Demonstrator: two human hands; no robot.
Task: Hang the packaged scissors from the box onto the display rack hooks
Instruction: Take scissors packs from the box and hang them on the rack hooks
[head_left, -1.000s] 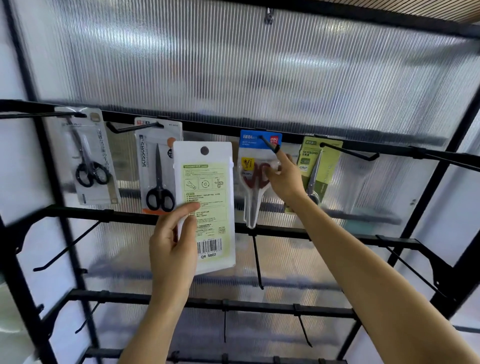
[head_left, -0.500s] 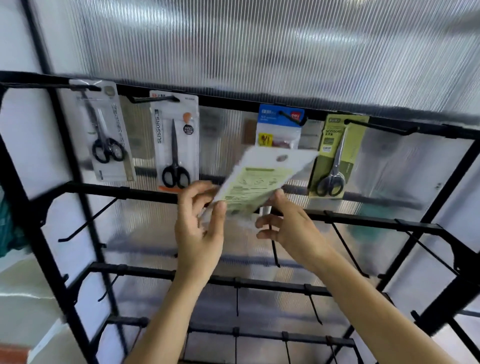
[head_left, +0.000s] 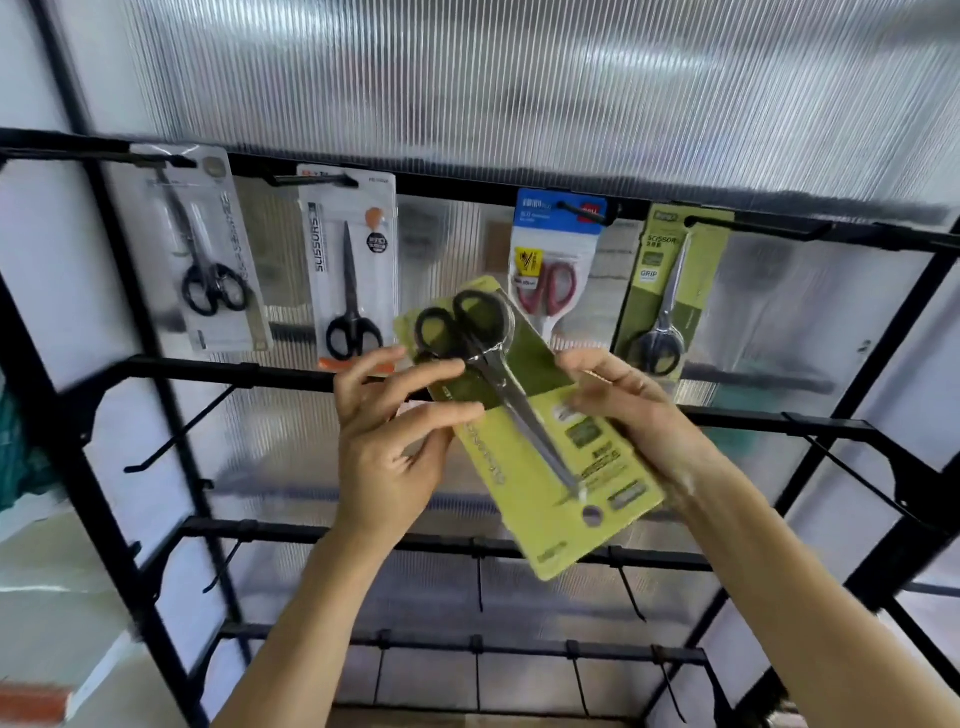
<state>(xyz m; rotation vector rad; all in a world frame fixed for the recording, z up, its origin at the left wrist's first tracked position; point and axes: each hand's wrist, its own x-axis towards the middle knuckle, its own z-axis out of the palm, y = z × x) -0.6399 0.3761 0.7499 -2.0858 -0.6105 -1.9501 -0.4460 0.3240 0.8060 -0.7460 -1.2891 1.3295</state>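
Both hands hold a yellow-green scissors package (head_left: 540, 457) in front of the rack, front face toward me, tilted, with the black handles up-left and its hang hole down-right. My left hand (head_left: 395, 436) pinches its left edge between thumb and fingers. My right hand (head_left: 628, 410) grips its right edge from behind. Several packaged scissors hang on the top bar's hooks: a clear pack (head_left: 208, 249), a white pack (head_left: 348, 270), a blue-topped pack with red handles (head_left: 556, 260) and a dark green pack (head_left: 670, 291).
The black metal display rack (head_left: 223, 369) has lower bars with bare hooks, such as one at the left (head_left: 176, 441) and one at the right (head_left: 852, 478). A ribbed translucent panel backs it. The box is not in view.
The package has been turned over from its white back to its front and now lies tilted. My right hand left the blue-topped pack on its hook and took the package's right edge.
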